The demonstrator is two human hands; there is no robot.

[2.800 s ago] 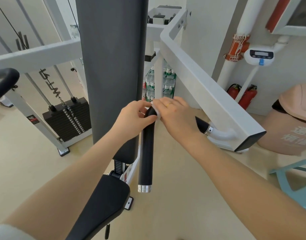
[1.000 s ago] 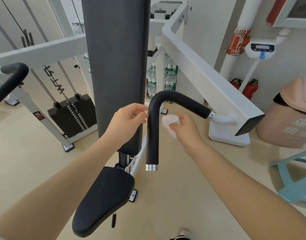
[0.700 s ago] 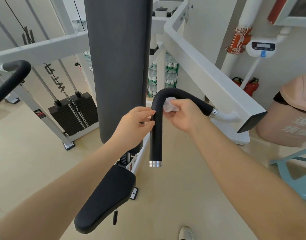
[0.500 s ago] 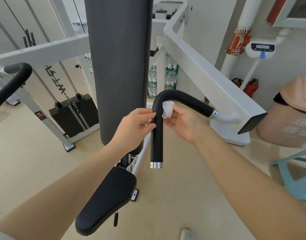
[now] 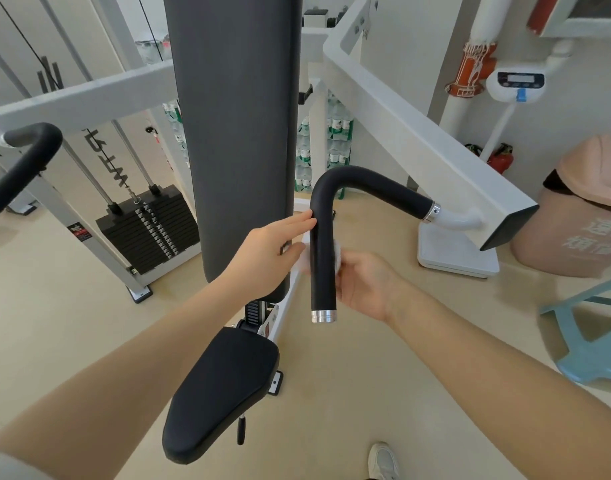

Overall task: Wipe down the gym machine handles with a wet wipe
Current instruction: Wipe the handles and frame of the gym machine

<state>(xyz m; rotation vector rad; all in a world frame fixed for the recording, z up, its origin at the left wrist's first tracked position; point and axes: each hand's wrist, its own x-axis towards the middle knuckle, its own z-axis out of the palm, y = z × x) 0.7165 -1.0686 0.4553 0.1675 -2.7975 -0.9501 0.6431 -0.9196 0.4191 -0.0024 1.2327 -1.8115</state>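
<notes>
- Handle (image 5: 321, 258): a black, foam-covered bar bent like a hook, its long leg hanging straight down to a silver end cap (image 5: 323, 316), its other leg running right to a silver collar where it joins the white machine arm (image 5: 432, 147).
- Right hand (image 5: 364, 285): just right of the vertical leg, palm turned toward the bar, fingers reaching behind it; their tips are hidden by the bar, so I cannot tell for sure how tightly they curl, but they appear to wrap the wipe against the leg.
- Wet wipe (image 5: 338, 253): a white wad showing on both sides of the vertical leg, about halfway down it, pressed between the right hand and the bar; motion blur softens its edges.
- Left hand (image 5: 267, 252): left of the bar, fingers straight and together, holding nothing, with the fingertips touching the leg just above the wipe.
- Backrest (image 5: 240, 133): a tall dark-grey pad standing behind the left hand, with the black seat (image 5: 221, 389) below it.
- Weight stack (image 5: 148, 226): black plates on the floor at left, behind a second black handle (image 5: 20, 168).
- Pink bin (image 5: 574, 216): at the right edge, with a light-blue plastic stool (image 5: 595, 334) near it.
- White shoe (image 5: 383, 460): at the bottom edge, on the beige floor.
</notes>
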